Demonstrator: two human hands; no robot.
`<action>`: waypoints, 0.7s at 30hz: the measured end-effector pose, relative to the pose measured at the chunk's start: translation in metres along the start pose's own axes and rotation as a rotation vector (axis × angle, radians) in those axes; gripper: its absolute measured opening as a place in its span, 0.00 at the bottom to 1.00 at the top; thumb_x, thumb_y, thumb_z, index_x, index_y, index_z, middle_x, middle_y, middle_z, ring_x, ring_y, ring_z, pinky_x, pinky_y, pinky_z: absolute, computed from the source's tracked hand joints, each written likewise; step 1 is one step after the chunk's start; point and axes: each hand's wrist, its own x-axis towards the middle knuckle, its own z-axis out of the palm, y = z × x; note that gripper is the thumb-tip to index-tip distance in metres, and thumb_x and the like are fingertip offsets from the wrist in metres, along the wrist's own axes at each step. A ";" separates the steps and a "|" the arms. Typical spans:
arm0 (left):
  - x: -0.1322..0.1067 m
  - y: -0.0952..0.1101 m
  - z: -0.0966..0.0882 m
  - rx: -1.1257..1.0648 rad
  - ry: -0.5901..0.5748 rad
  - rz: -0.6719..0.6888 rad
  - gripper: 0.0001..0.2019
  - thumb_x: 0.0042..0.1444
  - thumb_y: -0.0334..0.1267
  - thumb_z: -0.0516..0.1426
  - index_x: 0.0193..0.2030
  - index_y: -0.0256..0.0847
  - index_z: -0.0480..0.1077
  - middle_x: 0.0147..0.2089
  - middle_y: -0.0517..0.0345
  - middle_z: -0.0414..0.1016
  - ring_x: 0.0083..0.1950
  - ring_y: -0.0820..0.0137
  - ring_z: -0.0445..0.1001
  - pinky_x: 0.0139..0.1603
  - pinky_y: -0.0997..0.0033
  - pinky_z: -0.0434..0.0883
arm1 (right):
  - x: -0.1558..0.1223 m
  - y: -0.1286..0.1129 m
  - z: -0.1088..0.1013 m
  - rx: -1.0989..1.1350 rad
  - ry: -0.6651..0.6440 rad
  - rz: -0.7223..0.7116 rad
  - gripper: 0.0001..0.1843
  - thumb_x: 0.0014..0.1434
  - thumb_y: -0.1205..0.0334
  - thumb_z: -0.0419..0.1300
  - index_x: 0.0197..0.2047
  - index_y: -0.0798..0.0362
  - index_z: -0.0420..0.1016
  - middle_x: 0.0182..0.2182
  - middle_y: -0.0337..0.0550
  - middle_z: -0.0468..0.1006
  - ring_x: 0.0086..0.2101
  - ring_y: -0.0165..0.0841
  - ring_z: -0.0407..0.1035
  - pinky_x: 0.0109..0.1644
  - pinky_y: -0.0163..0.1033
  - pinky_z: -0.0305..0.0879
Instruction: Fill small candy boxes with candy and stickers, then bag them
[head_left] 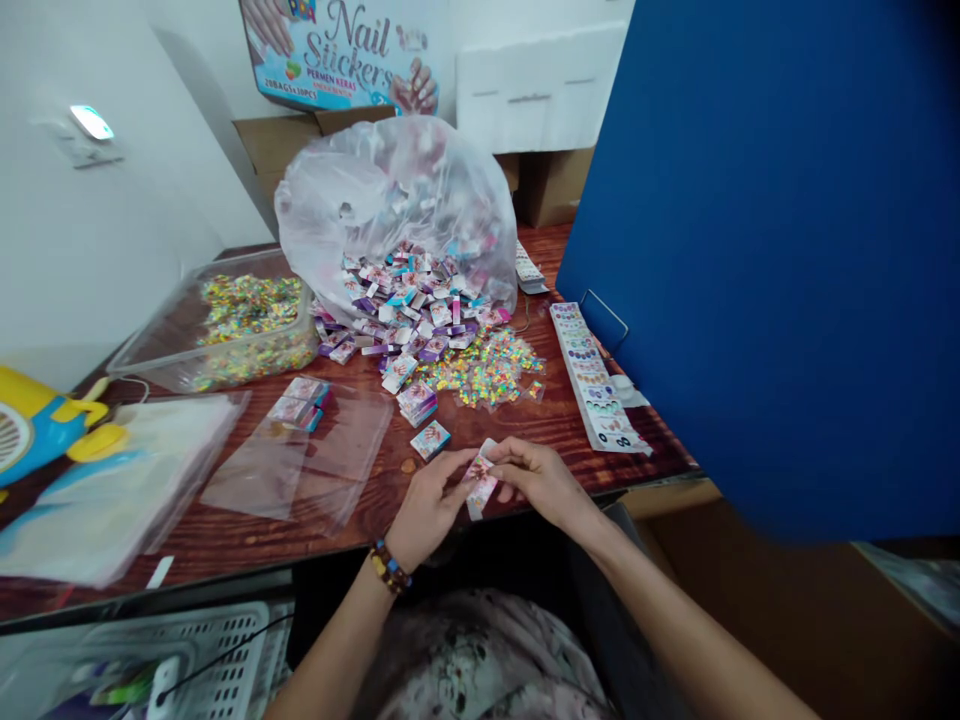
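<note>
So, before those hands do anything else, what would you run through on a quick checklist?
Left hand and right hand both pinching the small printed packet: ok.
Packet's edges and whether it is sealed: cannot tell, the fingers cover too much of it.
Loose packet lying apart from both hands: ok.
Clear plastic bag lying flat on the wooden table: ok.
Whether that bag's mouth is open: cannot tell at this angle.
Blue panel standing apart from both hands: ok.
</note>
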 end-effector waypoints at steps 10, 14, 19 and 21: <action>-0.005 -0.006 0.007 -0.419 0.011 -0.210 0.15 0.52 0.38 0.61 0.47 0.39 0.69 0.39 0.58 0.75 0.36 0.73 0.72 0.39 0.73 0.70 | -0.008 0.003 -0.006 -0.140 0.159 -0.252 0.06 0.53 0.61 0.62 0.35 0.51 0.77 0.37 0.42 0.73 0.37 0.33 0.69 0.38 0.35 0.65; -0.007 0.002 0.007 -0.451 0.041 -0.205 0.14 0.52 0.38 0.61 0.46 0.40 0.69 0.40 0.58 0.75 0.38 0.73 0.73 0.41 0.73 0.70 | -0.016 0.015 -0.003 -0.072 0.193 -0.177 0.10 0.56 0.55 0.62 0.41 0.49 0.75 0.36 0.41 0.74 0.32 0.31 0.69 0.35 0.35 0.67; -0.010 0.006 0.006 -0.452 0.020 -0.182 0.14 0.53 0.38 0.61 0.46 0.41 0.68 0.41 0.59 0.75 0.39 0.74 0.73 0.41 0.75 0.70 | -0.019 0.022 0.008 0.126 0.059 -0.157 0.13 0.57 0.54 0.62 0.45 0.47 0.73 0.34 0.39 0.75 0.27 0.29 0.69 0.31 0.34 0.69; -0.011 0.006 0.005 -0.494 -0.007 -0.208 0.16 0.53 0.38 0.61 0.48 0.41 0.67 0.41 0.58 0.75 0.39 0.73 0.73 0.40 0.74 0.71 | -0.018 0.018 0.008 0.121 0.016 -0.186 0.11 0.57 0.55 0.61 0.43 0.48 0.75 0.35 0.40 0.74 0.27 0.28 0.69 0.29 0.33 0.69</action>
